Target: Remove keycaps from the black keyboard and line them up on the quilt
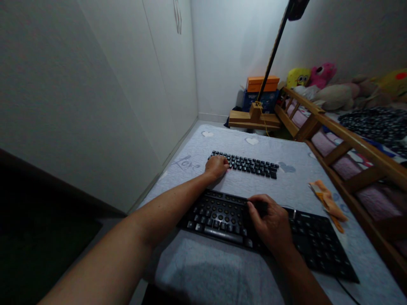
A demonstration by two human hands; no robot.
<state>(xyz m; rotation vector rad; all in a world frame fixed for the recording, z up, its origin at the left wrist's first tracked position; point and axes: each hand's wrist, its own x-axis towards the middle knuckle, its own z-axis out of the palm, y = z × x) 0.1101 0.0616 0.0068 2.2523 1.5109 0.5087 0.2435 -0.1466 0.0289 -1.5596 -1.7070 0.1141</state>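
Note:
A black keyboard [224,233] lies on the bed-like surface in front of me. Many of its keycaps are off, leaving round key seats bare; a lower row and the long space bar still sit in place. Beyond it, loose black keycaps [251,165] are laid out in rows on the cloth. My left hand [217,166] is at the left part of these rows, its fingers closed in a pinch; what is between them is hidden. My right hand [271,222] rests over the keyboard, thumb and forefinger closed together at its upper edge, the other fingers curled out of sight.
A pale cloth with hearts [203,262] covers the surface. On the right lie an orange cloth and tool [330,201], beside a wooden bed rail [359,135]. A stand with a wooden base [254,116] is at the far end. White cupboard doors [136,84] line the left.

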